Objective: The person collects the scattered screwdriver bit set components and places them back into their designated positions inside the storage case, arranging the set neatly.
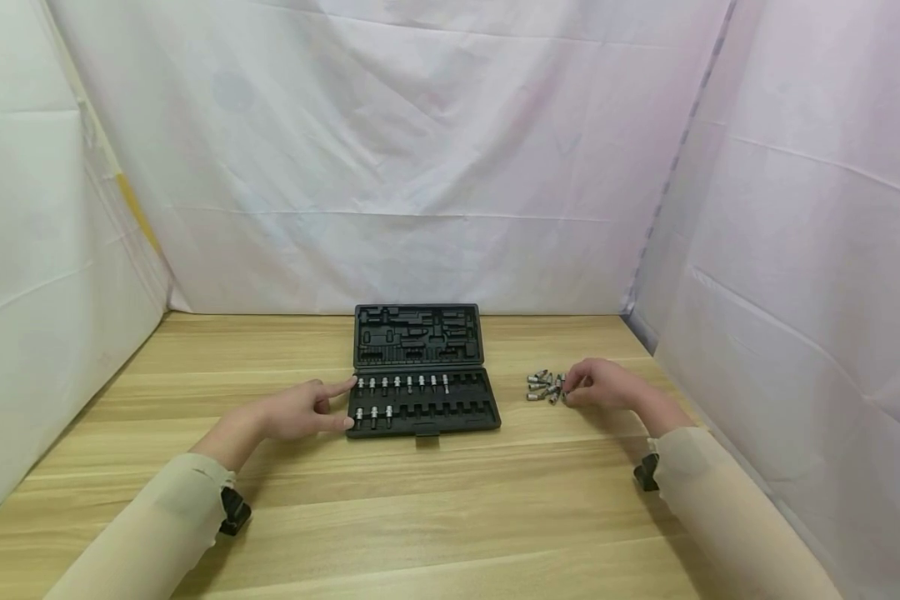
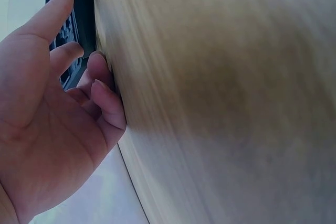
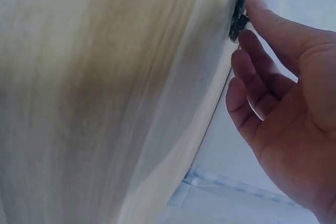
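A black tool case (image 1: pixel 423 368) lies open on the wooden table, its lid toward the back. Several silver-and-black bit sockets (image 1: pixel 397 383) stand in the upper row of its tray, and three (image 1: pixel 374 414) in the lower row at the left. My left hand (image 1: pixel 300 411) touches the case's left edge with thumb and index finger spread apart; the other fingers bend loosely. At the right, a small pile of loose bit sockets (image 1: pixel 543 385) lies on the table. My right hand (image 1: pixel 603 385) is at the pile's right side, thumb and bent fingertips right at a bit socket (image 3: pixel 242 17), a gap between them.
Unfilled slots (image 1: pixel 442 411) take up the right part of the tray's rows. A latch (image 1: pixel 427 440) juts from the case's front edge. The wooden table (image 1: pixel 390 517) is bounded by white cloth (image 1: pixel 420 167) at the back and sides.
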Demonstrator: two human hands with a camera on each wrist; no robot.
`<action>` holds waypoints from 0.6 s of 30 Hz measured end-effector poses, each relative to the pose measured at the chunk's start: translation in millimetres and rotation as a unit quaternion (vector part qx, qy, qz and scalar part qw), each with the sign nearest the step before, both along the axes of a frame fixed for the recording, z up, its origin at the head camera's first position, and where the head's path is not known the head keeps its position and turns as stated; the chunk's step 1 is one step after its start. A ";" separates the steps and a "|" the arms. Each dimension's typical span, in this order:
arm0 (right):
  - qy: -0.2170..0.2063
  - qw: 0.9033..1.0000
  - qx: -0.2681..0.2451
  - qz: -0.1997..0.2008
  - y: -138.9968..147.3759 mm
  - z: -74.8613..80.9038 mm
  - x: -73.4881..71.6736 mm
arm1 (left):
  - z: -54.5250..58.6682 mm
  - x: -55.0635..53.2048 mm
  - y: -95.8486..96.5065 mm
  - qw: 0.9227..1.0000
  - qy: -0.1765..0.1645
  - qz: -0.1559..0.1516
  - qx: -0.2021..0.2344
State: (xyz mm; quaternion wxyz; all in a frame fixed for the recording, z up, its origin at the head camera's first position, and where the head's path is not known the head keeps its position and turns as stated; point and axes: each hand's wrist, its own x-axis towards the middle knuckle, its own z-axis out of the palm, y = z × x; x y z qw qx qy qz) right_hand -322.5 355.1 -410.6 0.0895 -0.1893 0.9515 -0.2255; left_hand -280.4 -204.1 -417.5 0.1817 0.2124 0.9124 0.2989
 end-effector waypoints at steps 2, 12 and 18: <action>0.008 1.000 -0.007 -0.002 -1.2 1.7 1.5 | 0.9 0.6 0.2 1.000 -0.001 0.001 0.001; 0.024 0.998 -0.064 0.007 -23.1 11.8 3.5 | 3.1 1.5 0.6 1.000 -0.003 0.000 0.001; 0.011 0.994 -0.104 0.017 -45.2 13.0 6.6 | 2.8 1.5 1.0 1.000 -0.004 0.000 0.001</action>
